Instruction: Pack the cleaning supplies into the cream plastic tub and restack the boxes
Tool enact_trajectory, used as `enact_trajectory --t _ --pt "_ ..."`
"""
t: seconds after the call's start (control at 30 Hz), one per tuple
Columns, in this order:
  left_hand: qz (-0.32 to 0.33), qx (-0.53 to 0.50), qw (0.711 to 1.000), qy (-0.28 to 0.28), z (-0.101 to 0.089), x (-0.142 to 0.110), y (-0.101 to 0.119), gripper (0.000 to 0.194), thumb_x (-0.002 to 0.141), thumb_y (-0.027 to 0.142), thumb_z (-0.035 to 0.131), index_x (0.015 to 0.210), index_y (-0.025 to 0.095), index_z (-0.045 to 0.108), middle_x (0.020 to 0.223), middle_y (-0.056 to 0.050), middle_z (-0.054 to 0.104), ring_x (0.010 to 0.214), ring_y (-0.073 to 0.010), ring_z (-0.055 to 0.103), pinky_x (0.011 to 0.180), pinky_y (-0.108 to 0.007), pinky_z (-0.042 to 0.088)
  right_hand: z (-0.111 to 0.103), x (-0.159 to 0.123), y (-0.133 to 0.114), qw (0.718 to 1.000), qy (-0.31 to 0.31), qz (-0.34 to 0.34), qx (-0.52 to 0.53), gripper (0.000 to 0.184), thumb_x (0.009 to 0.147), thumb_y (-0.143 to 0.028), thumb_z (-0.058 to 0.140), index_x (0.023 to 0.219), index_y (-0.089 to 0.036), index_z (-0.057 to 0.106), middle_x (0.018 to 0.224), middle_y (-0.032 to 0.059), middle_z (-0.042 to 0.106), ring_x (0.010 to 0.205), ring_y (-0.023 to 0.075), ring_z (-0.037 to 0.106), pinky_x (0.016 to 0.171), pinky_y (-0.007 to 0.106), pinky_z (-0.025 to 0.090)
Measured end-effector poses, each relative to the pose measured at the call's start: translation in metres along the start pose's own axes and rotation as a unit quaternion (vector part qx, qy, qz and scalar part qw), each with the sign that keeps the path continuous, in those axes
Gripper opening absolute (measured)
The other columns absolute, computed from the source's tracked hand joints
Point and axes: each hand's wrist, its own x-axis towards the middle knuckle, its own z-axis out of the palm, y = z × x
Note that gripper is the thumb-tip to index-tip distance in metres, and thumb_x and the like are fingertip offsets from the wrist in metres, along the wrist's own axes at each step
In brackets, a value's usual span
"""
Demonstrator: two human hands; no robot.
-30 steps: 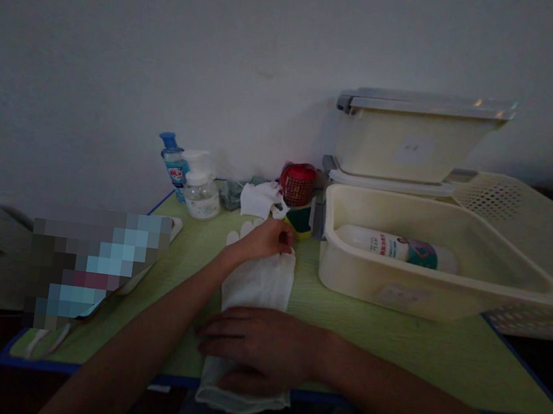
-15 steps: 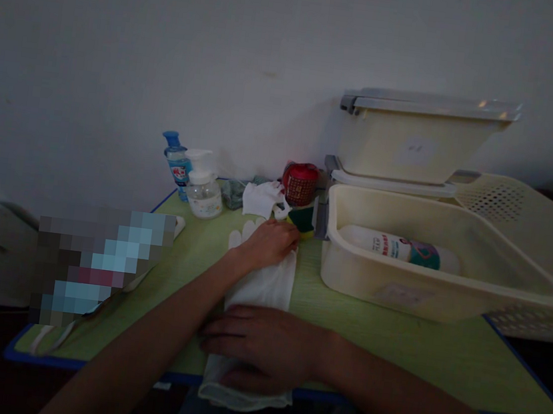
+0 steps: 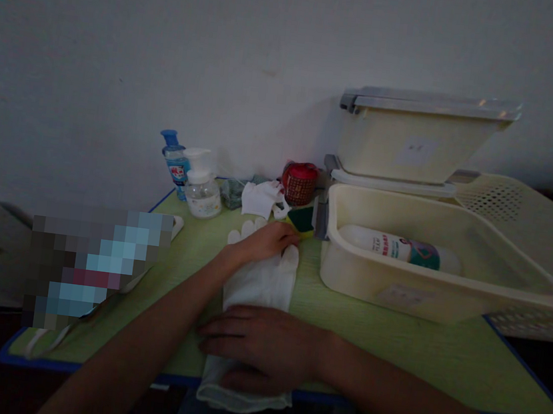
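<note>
A white glove (image 3: 260, 282) lies lengthwise on the green table, its fingers toward the wall and its cuff over the front edge. My left hand (image 3: 273, 237) is at the glove's finger end, with its fingers bent together on the fabric; the fingertips are partly hidden. The glove's thumb shows just below this hand. Near the cuff, my right hand (image 3: 269, 347) rests flat across the glove with its fingers stretched to the left. Just beyond my left hand sits a green and yellow sponge (image 3: 302, 220).
An open cream bin (image 3: 396, 296) holding a white bottle (image 3: 383, 242) stands at right, before a lidded bin (image 3: 390, 144). Behind are a blue bottle (image 3: 175, 166), a pump bottle (image 3: 203, 201), white cloth (image 3: 259, 198) and a red round item (image 3: 300, 184). A blurred-out object (image 3: 114, 254) lies left.
My left hand has shifted slightly, and the glove's thumb now shows beside it. The glove's upper part looks more spread. My right hand stays nearly in place.
</note>
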Motion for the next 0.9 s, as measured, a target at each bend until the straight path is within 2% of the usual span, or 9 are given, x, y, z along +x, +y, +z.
enact_trajectory --t 0.17,0.3,0.47,0.6,0.77,0.9 --pt "-0.012 -0.014 0.999 -0.042 -0.007 -0.001 0.004 0.015 0.077 0.012 0.052 0.078 0.014 0.066 0.080 -0.002 0.066 0.075 -0.0146 0.058 0.072 -0.024 0.043 -0.001 0.000 0.000 1.000 0.001 -0.004 -0.003 0.040 0.090 -0.032 0.042 0.120 -0.006 0.050 0.129 0.0114 0.050 0.117 0.0180 0.045 0.104 0.027 0.028" --pt "-0.017 -0.023 0.999 -0.024 -0.006 0.000 0.006 0.014 0.073 0.008 0.057 0.081 0.012 0.067 0.083 -0.004 0.066 0.074 -0.0143 0.058 0.071 -0.025 0.044 -0.002 0.000 -0.001 1.000 0.000 -0.002 -0.007 0.039 0.090 -0.032 0.042 0.120 -0.007 0.050 0.129 0.0103 0.050 0.116 0.0180 0.045 0.104 0.026 0.029" --pt "0.007 0.004 1.000 0.011 -0.003 0.001 0.002 0.009 0.068 0.008 0.062 0.074 0.013 0.068 0.080 -0.005 0.065 0.073 -0.0143 0.057 0.069 -0.025 0.044 -0.001 0.000 0.000 1.000 0.009 -0.009 -0.010 0.040 0.089 -0.032 0.044 0.118 -0.006 0.051 0.126 0.0105 0.051 0.114 0.0184 0.046 0.103 0.025 0.029" --pt "0.022 0.056 0.998 0.027 -0.001 0.000 0.003 0.011 0.068 0.007 0.059 0.072 0.014 0.067 0.079 -0.004 0.064 0.074 -0.0148 0.057 0.069 -0.025 0.043 0.001 0.000 0.000 1.000 0.017 -0.014 -0.012 0.039 0.089 -0.032 0.043 0.118 -0.006 0.051 0.126 0.0111 0.052 0.114 0.0187 0.046 0.103 0.026 0.029" --pt "-0.006 0.107 0.994 0.027 0.001 -0.001 0.011 0.015 0.068 0.007 0.053 0.073 0.013 0.066 0.074 -0.005 0.064 0.068 -0.0157 0.057 0.064 -0.026 0.043 -0.001 0.000 -0.001 1.000 0.012 -0.010 -0.014 0.040 0.089 -0.032 0.044 0.118 -0.006 0.051 0.126 0.0111 0.051 0.116 0.0190 0.045 0.104 0.026 0.028" --pt "-0.019 0.091 0.995 0.031 0.003 -0.001 0.009 0.016 0.070 0.008 0.052 0.079 0.012 0.066 0.078 -0.006 0.065 0.072 -0.0168 0.058 0.068 -0.027 0.045 -0.002 0.000 -0.001 1.000 0.009 -0.009 -0.015 0.039 0.090 -0.032 0.042 0.118 -0.006 0.051 0.126 0.0098 0.052 0.116 0.0186 0.045 0.104 0.025 0.028"
